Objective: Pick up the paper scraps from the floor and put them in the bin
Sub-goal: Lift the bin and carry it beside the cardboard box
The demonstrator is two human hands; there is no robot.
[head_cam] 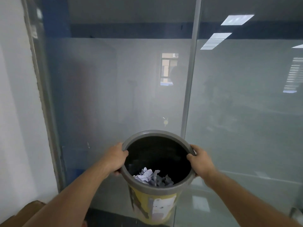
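The left hand is gripping the left side of the bin's grey rim, thumb hooked inside, and the right hand is gripping the right side the same way. The yellow bin is being held up before a frosted glass partition. Crumpled paper scraps are lying inside it.

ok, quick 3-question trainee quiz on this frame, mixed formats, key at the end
1. True or false: only the right hand grips the bin.
2. What lies inside the bin?
A) crumpled paper scraps
B) a bottle
C) nothing
3. Fill in: the left hand holds the bin by its grey ____.

Key: 1 false, both hands grip it, one on each side. 2 A. 3 rim.
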